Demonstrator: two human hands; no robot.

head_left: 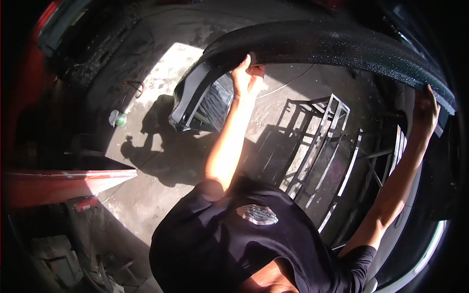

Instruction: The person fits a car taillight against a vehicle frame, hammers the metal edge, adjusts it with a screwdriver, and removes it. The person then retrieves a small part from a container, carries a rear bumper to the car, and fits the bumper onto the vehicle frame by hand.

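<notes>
Sunlight and hard shadow split the grey floor [127,210], where our own dark outline falls ahead of us. Across the top of the view we hold up the panel [303,44], black and long, arched from side to side, its left end bending down towards us. Droplets dot its surface, most thickly towards the right. Our left hand [248,78] pinches the near edge left of the middle, thumb up against the face and the other fingers partly hidden. Our right hand [426,111] grips the same edge close to the right end; it is in shade, so we cannot tell just how its thumb sits. Between our forearms, lower down, stands a metal frame [337,117]. Well off to the left are a red piece [68,185] with a pointed tip and a small green-and-white thing [118,118] on the floor.
</notes>
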